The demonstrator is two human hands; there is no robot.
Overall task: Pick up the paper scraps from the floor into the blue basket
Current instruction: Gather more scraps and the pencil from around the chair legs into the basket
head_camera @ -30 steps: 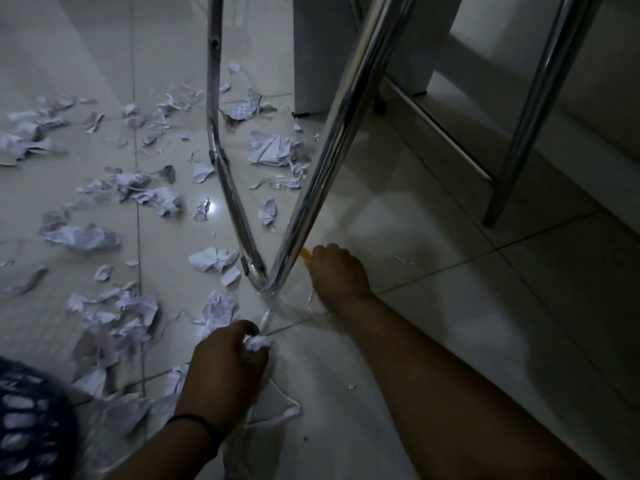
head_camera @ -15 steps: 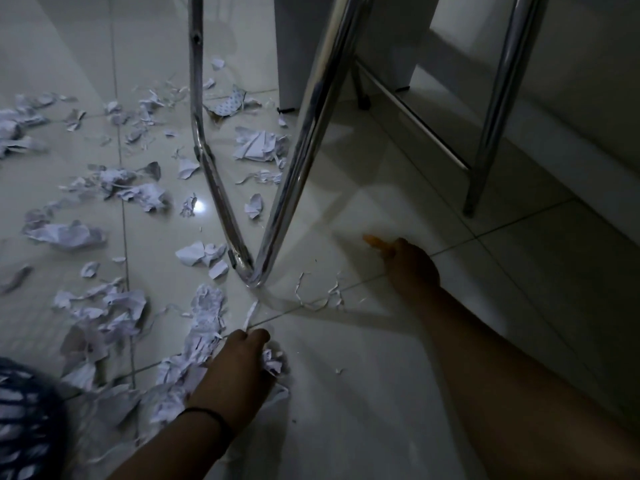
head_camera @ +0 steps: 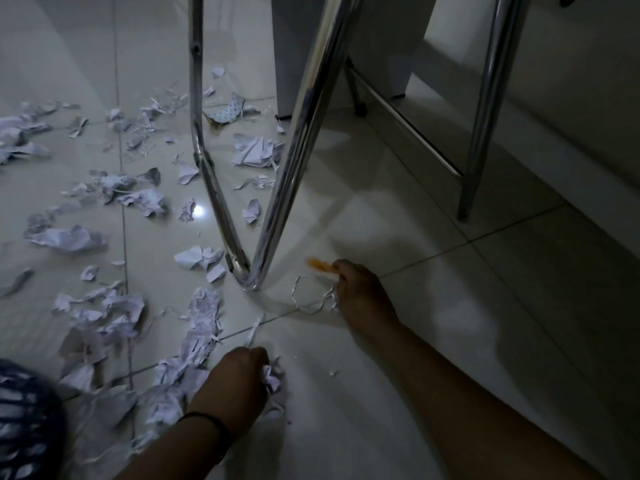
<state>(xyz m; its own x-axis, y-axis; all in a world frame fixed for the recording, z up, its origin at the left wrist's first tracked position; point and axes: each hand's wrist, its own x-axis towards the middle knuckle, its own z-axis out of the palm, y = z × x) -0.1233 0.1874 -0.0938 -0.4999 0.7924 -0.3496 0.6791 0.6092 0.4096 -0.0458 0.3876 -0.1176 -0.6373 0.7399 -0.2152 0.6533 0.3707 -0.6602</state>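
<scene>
White paper scraps (head_camera: 65, 239) litter the tiled floor, mostly to the left of the chrome chair legs (head_camera: 247, 271). My left hand (head_camera: 239, 379) is low in the middle and grips a crumpled wad of scraps (head_camera: 273, 377) on the floor. My right hand (head_camera: 360, 289) is just right of the legs' foot, fingers curled, pinching a small orange strip (head_camera: 320, 264). A thin curly white strip (head_camera: 311, 304) lies on the floor right beside that hand. The blue basket (head_camera: 24, 420) shows only partly at the bottom left corner.
Two chrome tubes meet in a V at the floor between my hands. Another chrome leg (head_camera: 474, 188) and a low crossbar stand at the right. A white cabinet base (head_camera: 381, 46) is behind them. Torn scraps (head_camera: 204, 317) run from the V toward the basket.
My right hand swung out to the right and has come back left beside the thin curly strip, still with the orange strip. My left hand keeps its wad in about the same place.
</scene>
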